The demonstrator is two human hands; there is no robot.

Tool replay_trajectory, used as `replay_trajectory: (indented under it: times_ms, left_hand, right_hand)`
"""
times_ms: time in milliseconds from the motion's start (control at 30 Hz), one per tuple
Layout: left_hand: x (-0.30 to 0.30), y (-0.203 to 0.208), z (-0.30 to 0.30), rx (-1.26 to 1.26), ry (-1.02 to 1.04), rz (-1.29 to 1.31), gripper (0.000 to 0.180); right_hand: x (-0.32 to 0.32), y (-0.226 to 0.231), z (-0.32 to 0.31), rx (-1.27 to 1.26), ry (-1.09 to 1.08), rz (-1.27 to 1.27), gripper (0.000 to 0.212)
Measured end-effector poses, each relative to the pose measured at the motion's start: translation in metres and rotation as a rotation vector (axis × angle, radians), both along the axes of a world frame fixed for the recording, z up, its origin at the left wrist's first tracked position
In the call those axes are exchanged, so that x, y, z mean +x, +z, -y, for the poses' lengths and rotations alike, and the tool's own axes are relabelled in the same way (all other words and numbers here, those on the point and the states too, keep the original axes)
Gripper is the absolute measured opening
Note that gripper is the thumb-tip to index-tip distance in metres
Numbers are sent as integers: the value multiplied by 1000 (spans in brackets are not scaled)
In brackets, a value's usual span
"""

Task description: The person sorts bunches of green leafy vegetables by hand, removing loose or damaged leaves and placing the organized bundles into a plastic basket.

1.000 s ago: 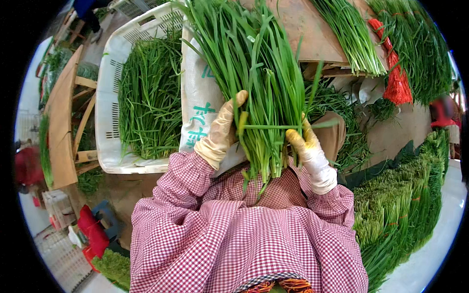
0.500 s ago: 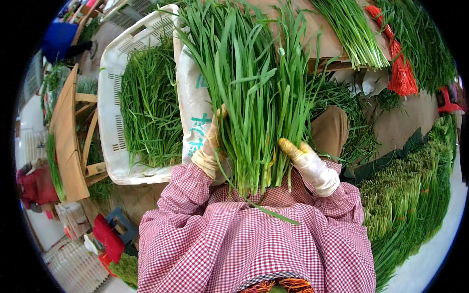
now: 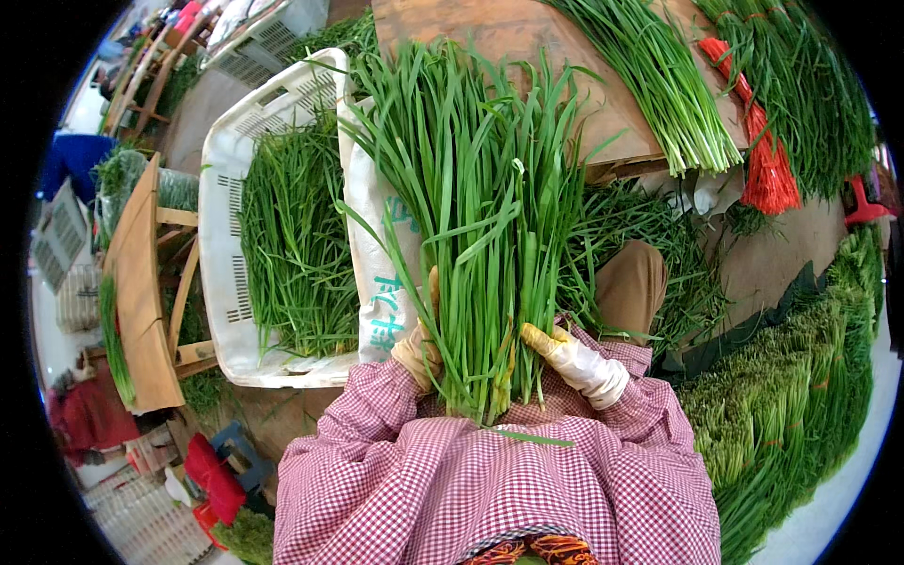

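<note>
Chives point(image 3: 485, 226), a thick bunch of long flat green leaves, stand upright in front of the person's chest, cut ends down just above the red-checked smock point(image 3: 499, 480) and tips fanning toward the wooden table point(image 3: 527, 47). Compared with half a second ago, the bunch sits slightly higher and more squared up, its stems gathered tighter at the base; a second ago it leaned left and looked thinner, with a loose leaf looped across it. The left hand point(image 3: 417, 348), gloved, presses against the bunch's left side low down, mostly hidden behind the leaves, with one finger pointing up along the stems; whether the other fingers are curled or spread I cannot tell. The right hand point(image 3: 570, 358), also gloved, grips the right side of the base, fingers pressed together and wrapped into the stems, much as in the earlier frames though shifted a little lower. One stray leaf point(image 3: 527, 437) lies across the smock just below the cut ends. Left of the bunch stands a white plastic crate point(image 3: 221, 235) filled with more greens, with a white sack point(image 3: 377, 282) between crate and bunch. Bundled greens point(image 3: 800, 414) are stacked at the right.
</note>
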State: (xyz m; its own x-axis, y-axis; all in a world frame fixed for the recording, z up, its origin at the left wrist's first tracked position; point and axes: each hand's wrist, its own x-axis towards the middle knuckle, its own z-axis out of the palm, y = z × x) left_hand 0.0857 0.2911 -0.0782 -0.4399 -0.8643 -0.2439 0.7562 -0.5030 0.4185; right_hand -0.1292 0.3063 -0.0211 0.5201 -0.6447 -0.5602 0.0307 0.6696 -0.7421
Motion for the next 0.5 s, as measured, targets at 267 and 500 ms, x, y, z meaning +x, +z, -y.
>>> replay_trajectory:
  times_ms: [267,500]
  left_hand:
    - [-9,3,4,49,-27,-31,62]
    - [-7,24,-1,161,38,-46,64]
  right_hand:
    - [-69,-15,23,-29,108,57,73]
    - [-14,-33,62,34,-155,116,72]
